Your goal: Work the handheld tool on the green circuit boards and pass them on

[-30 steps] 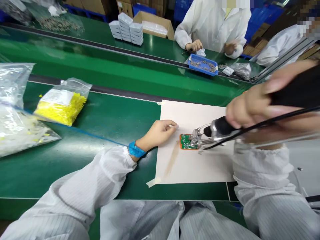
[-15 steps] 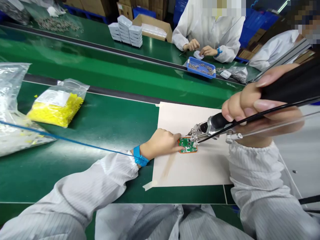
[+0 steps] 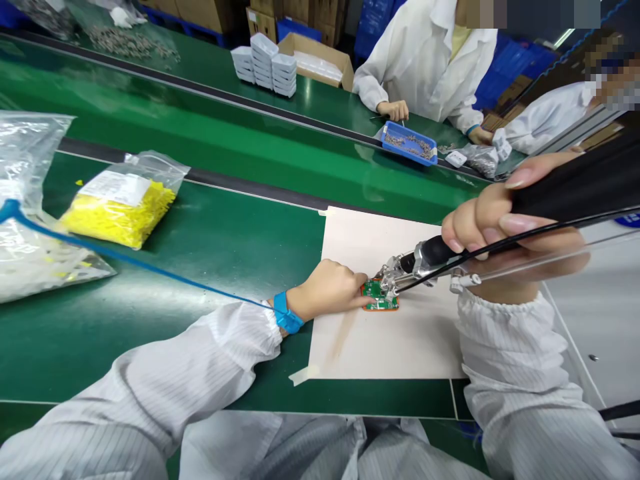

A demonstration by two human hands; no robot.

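A small green circuit board with an orange rim lies on a pale work mat taped to the green bench. My left hand rests on the mat with its fingertips pressed against the board's left edge. My right hand grips a black-handled soldering iron, whose metal tip sits over the board's upper right part. A thin black cable and a clear tube run along the iron. A blue wrist strap is on my left wrist, with its blue cord trailing left.
A bag of yellow parts and clear bags lie at the left. Across the green conveyor, two other people in white coats work near a blue tray, stacked white trays and a cardboard box.
My left hand moved right from the bare mat onto the board's left edge. The iron tip stayed over the board. The blue cord swung into view at the left.
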